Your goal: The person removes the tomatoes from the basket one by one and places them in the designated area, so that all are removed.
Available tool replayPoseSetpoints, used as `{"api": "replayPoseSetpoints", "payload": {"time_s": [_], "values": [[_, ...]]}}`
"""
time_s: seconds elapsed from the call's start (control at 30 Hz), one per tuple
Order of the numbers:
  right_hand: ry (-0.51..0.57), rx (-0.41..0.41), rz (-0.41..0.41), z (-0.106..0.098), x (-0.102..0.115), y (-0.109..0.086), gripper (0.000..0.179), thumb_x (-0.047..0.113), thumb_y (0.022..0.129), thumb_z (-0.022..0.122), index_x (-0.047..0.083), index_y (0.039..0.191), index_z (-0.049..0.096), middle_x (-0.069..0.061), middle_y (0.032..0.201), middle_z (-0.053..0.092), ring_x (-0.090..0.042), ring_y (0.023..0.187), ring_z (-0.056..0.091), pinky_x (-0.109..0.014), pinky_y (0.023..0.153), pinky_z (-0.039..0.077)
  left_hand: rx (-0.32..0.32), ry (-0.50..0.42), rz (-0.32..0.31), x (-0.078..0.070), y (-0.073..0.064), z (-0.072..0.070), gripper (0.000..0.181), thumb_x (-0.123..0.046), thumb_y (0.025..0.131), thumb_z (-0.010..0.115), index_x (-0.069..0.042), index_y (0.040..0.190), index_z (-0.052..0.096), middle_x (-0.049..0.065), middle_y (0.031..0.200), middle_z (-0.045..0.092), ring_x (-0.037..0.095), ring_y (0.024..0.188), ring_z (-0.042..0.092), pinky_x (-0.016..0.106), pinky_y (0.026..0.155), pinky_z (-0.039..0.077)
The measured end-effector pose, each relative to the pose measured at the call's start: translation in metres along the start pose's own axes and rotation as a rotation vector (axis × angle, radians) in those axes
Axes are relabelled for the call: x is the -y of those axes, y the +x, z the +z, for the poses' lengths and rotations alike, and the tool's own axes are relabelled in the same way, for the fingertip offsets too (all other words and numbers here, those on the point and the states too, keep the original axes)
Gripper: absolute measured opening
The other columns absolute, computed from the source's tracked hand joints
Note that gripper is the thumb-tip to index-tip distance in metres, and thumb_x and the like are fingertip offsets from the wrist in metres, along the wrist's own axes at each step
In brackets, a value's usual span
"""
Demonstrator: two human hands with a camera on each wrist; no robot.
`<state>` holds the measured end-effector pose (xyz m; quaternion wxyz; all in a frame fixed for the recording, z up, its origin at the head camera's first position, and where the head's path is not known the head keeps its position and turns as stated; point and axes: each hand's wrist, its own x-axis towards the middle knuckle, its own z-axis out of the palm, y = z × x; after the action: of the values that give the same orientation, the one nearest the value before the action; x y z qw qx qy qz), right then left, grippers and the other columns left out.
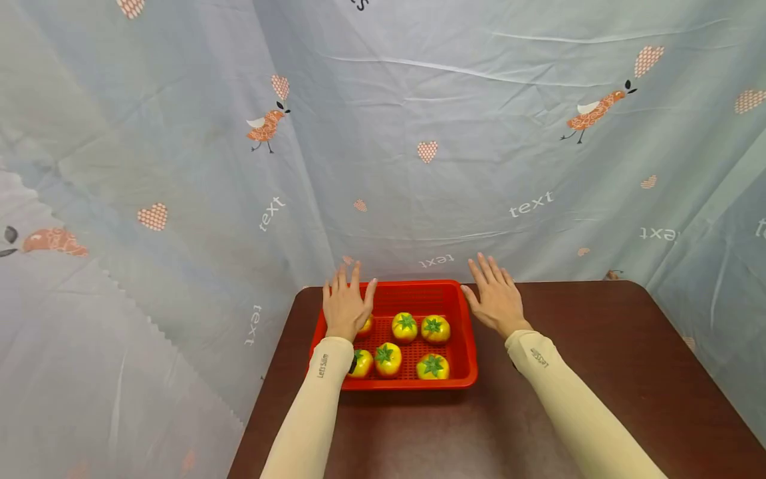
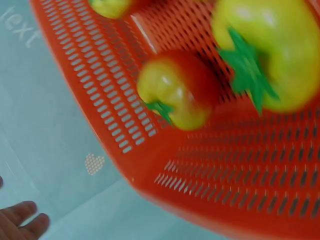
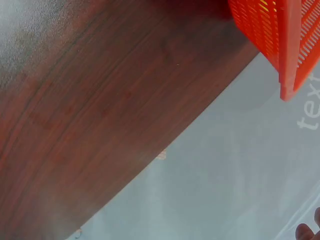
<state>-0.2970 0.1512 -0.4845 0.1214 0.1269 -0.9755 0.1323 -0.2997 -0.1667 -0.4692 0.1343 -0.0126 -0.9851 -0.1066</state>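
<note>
A red plastic basket (image 1: 469, 362) with slotted walls lies on the table and holds several yellow-red tomatoes (image 1: 435, 367) with green star-shaped tops. Over the basket's left side I see my left hand (image 1: 346, 307), fingers extended and spread, holding nothing; it hides part of one tomato. The right hand (image 1: 498, 301) is just outside the right rim, fingers straight and thumb near the basket's corner. Whether that thumb touches the rim I cannot tell. In the left wrist view a tomato (image 2: 175, 90) sits close to a basket corner, and fingertips (image 2: 36, 225) show at the lower left.
The dark brown wooden table (image 1: 598, 372) extends to the right of the basket and in front of it. A grey-blue curtain (image 1: 383, 166) printed with birds, hearts and text hangs behind the table and along both sides.
</note>
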Motion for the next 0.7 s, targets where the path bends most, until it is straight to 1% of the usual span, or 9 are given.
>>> {"api": "replayPoseSetpoints", "payload": {"time_s": [0.1,0.2,0.4,0.47,0.53,0.6,0.7], "values": [[0.003,-0.011,-0.033,0.0,0.003,-0.001,0.066,0.049,0.102,0.038,0.016,0.157,0.023,-0.008,0.165,0.016,-0.03,0.152,0.015,-0.051,0.122,0.014,0.017,-0.107,-0.06,0.004,0.001,-0.004,0.068,-0.059,0.102,0.025,-0.018,0.157,0.024,0.019,0.157,0.029,0.037,0.144,0.03,0.056,0.119,0.018],[-0.015,-0.017,-0.089,0.003,0.008,-0.003,0.067,0.05,0.101,0.04,0.016,0.157,0.024,-0.008,0.164,0.02,-0.028,0.152,0.018,-0.05,0.121,0.018,0.038,-0.163,-0.105,0.009,0.002,-0.007,0.069,-0.059,0.102,0.025,-0.015,0.155,0.027,0.02,0.157,0.03,0.039,0.143,0.032,0.057,0.118,0.019],[-0.033,-0.023,-0.26,0.015,0.019,-0.014,0.072,0.049,0.097,0.049,0.008,0.154,0.03,-0.01,0.161,0.029,-0.028,0.149,0.027,-0.048,0.119,0.024,0.088,-0.265,-0.167,0.026,0.003,-0.011,0.069,-0.055,0.103,0.027,-0.009,0.155,0.025,0.02,0.156,0.032,0.042,0.141,0.032,0.059,0.116,0.02],[-0.035,-0.02,-0.32,0.02,0.021,-0.02,0.073,0.049,0.096,0.052,0.006,0.152,0.033,-0.01,0.159,0.033,-0.029,0.147,0.031,-0.047,0.119,0.026,0.114,-0.286,-0.193,0.033,0.003,-0.011,0.07,-0.054,0.104,0.024,-0.007,0.155,0.023,0.021,0.156,0.031,0.043,0.141,0.031,0.06,0.116,0.02],[-0.027,-0.001,-0.373,0.024,0.022,-0.026,0.074,0.049,0.095,0.055,0.004,0.151,0.036,-0.011,0.157,0.036,-0.029,0.145,0.035,-0.047,0.118,0.027,0.145,-0.285,-0.216,0.04,0.002,-0.011,0.071,-0.055,0.104,0.022,-0.006,0.155,0.022,0.022,0.156,0.031,0.044,0.141,0.03,0.061,0.115,0.019],[-0.024,0.037,-0.412,0.028,0.023,-0.032,0.075,0.049,0.094,0.057,0.004,0.15,0.038,-0.012,0.156,0.039,-0.029,0.144,0.037,-0.047,0.118,0.029,0.182,-0.28,-0.24,0.046,0.001,-0.01,0.073,-0.055,0.104,0.02,-0.004,0.155,0.02,0.024,0.157,0.028,0.045,0.142,0.028,0.061,0.115,0.018],[-0.015,0.104,-0.444,0.032,0.024,-0.041,0.075,0.051,0.093,0.058,0.004,0.149,0.039,-0.012,0.154,0.041,-0.03,0.143,0.039,-0.048,0.116,0.031,0.234,-0.259,-0.27,0.056,-0.003,-0.007,0.074,-0.055,0.103,0.019,-0.002,0.155,0.018,0.025,0.158,0.024,0.045,0.144,0.025,0.061,0.116,0.016]]}}
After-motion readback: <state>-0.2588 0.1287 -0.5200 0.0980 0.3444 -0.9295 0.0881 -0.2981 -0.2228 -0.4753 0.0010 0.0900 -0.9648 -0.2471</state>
